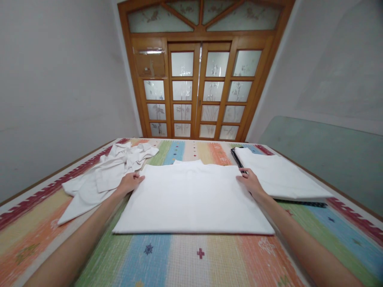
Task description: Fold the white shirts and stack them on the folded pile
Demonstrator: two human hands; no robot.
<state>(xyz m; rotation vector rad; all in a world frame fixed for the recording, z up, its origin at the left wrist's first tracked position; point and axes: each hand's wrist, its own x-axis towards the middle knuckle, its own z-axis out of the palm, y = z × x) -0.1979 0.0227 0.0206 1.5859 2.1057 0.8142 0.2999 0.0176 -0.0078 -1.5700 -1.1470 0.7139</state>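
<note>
A folded white shirt lies flat in front of me, its straight folded edge towards me and a collar-like strip standing out at the far edge. My left hand is closed at its far left corner, fingers curled and thumb on the cloth. At the far right corner, my right hand pinches the cloth's edge between thumb and fingers. Left of my left hand lies a crumpled white garment, loosely spread. Beyond my right hand rests a stack of folded white clothing, with dark patterned cloth showing beneath it.
Everything lies on a bed-like surface covered by a striped multicoloured cloth. A pale green panel stands along the right side. Grey walls flank both sides, and wooden doors with glass panes close off the far end.
</note>
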